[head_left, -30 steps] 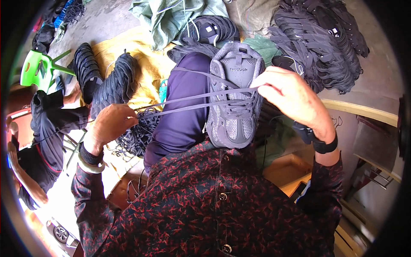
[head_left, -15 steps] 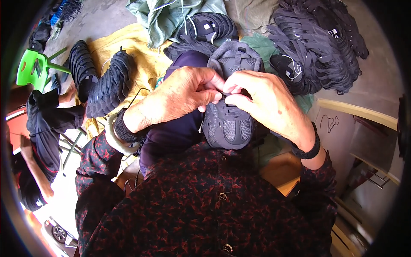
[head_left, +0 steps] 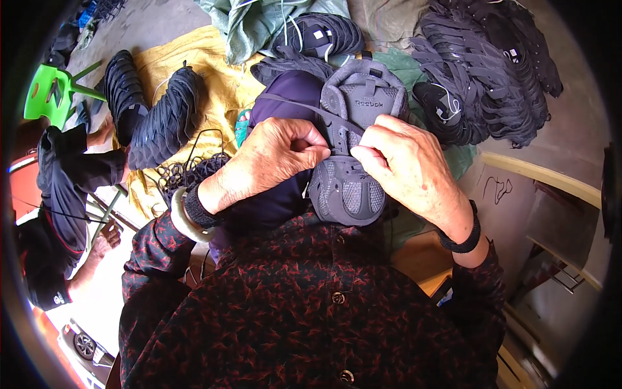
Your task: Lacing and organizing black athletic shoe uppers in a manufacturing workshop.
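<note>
A dark grey sneaker upper (head_left: pixel 350 202) rests at my lap by the dark-trousered knee, its toe towards me and its padded collar away. A flat dark shoelace (head_left: pixel 308 106) runs loosely from over the knee across the tongue to the throat. My left hand (head_left: pixel 269 155) is closed in a pinch at the left eyelets, apparently on the lace. On the other side my right hand (head_left: pixel 414 165) is closed too, thumb and curled fingers gripping the lace at the right eyelets. The fingers hide part of the lacing.
Nested dark shoe uppers stand in two curved rows (head_left: pixel 165 123) on a yellow sheet (head_left: pixel 223 84) at the left. A larger pile of uppers (head_left: pixel 479 71) lies far right. Loose black laces (head_left: pixel 194 172) lie near my left wrist. A green chair (head_left: pixel 55 97) and another person's arm (head_left: pixel 94 256) are at left.
My hands have drawn slightly apart from the middle of the throat, showing more of the tongue. A length of lace now stretches over the knee. The other person's arm at left has shifted.
</note>
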